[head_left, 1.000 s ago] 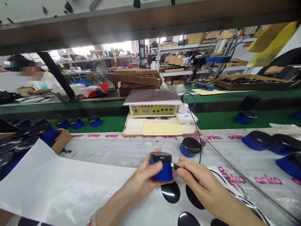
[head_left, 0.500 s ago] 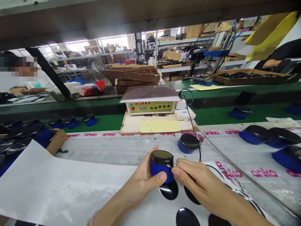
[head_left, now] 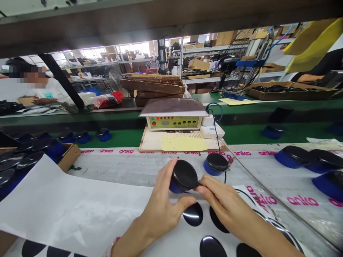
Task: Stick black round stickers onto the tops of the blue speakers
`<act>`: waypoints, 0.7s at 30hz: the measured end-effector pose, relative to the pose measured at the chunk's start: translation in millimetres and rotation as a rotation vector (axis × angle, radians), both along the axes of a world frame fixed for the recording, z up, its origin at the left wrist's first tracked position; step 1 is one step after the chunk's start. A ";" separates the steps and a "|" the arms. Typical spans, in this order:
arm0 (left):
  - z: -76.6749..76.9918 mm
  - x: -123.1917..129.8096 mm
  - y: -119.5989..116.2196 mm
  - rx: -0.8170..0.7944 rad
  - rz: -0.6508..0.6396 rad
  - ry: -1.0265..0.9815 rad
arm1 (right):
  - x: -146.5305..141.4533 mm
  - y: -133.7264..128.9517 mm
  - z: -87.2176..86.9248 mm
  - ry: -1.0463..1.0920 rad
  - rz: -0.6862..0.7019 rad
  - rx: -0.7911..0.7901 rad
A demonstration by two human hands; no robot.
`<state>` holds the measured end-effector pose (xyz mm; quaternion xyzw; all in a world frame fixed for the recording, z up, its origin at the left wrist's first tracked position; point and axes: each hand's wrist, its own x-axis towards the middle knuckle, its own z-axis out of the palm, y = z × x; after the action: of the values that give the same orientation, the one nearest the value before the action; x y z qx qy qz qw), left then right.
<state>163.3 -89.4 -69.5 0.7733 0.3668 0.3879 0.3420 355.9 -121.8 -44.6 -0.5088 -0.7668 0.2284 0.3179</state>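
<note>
Cable end (head_left: 198, 184) sits pinched between thumb and fingers of my right hand (head_left: 225, 203), nearer to the camera than the control box (head_left: 174, 122) and a little to its right. It meets the right edge of a blue-and-black round unit (head_left: 184, 175), which is up off the bench straight in front of the control box, tilted so that its black disc faces my camera. My left hand (head_left: 160, 207) cups the unit's left side with the fingers, while the thumb is spread away beneath it; the far side is hidden on my feed, so I cannot tell how firmly those fingers press.

Below both hands, in front of the control box, I see a white sheet (head_left: 107, 203) bearing glossy black ovals (head_left: 193, 214) (one shows just under my left thumb). A second unit (head_left: 216, 163) rests in front of the control box and to its right, with a black cable (head_left: 217, 137) passing behind it. Yellow paper (head_left: 184, 143) lies immediately before the control box. Well to its left, I have a carton (head_left: 70, 157) heaped with similar units and, nearer, a row of units (head_left: 103, 134). Three more units (head_left: 292, 157) stand well to its right. Behind the control box are stacked brown cartons (head_left: 154, 85), and far to its left is a person (head_left: 52, 89) in a white top.
</note>
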 end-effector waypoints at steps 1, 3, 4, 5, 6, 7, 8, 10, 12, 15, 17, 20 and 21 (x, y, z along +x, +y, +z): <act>0.6 -0.1 1.2 0.148 0.010 0.022 | 0.1 2.1 -1.6 0.043 0.008 -0.053; 2.5 0.2 2.8 0.465 0.046 0.056 | 0.4 5.5 -4.7 0.116 0.039 -0.132; 4.0 0.4 3.0 0.612 0.060 0.073 | 0.4 6.5 -6.2 0.140 0.059 -0.150; 5.9 0.7 2.9 0.733 0.065 0.096 | 0.2 6.9 -7.8 0.158 0.076 -0.147; 8.3 0.8 2.4 0.833 0.058 0.121 | 0.0 6.9 -9.3 0.170 0.088 -0.125; 11.0 0.9 1.7 0.913 0.043 0.144 | -0.3 6.4 -10.9 0.177 0.096 -0.094; 13.9 0.8 1.0 0.979 0.026 0.160 | -0.5 5.7 -12.4 0.179 0.099 -0.060; 18.8 0.3 -0.1 1.050 0.011 0.180 | -0.6 3.9 -15.1 0.165 0.095 -0.002; 21.3 -0.4 -0.5 1.065 0.019 0.170 | -0.2 2.5 -16.8 0.138 0.083 0.052; 20.3 -1.7 0.5 1.028 0.010 0.167 | 0.0 2.6 -17.4 0.109 0.077 0.096; 18.7 -2.4 2.1 1.010 -0.011 0.180 | -0.8 3.6 -17.2 0.105 0.070 0.096; 17.6 -2.7 5.2 1.001 -0.004 0.180 | -2.8 4.5 -17.2 0.111 0.071 0.053; 17.5 -2.5 6.3 0.996 0.007 0.180 | -3.4 4.4 -17.4 0.116 0.075 0.027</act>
<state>160.8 -83.1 -52.0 0.8716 0.1678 0.4489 -0.1029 352.5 -117.4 -62.0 -0.4613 -0.7687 0.2590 0.3596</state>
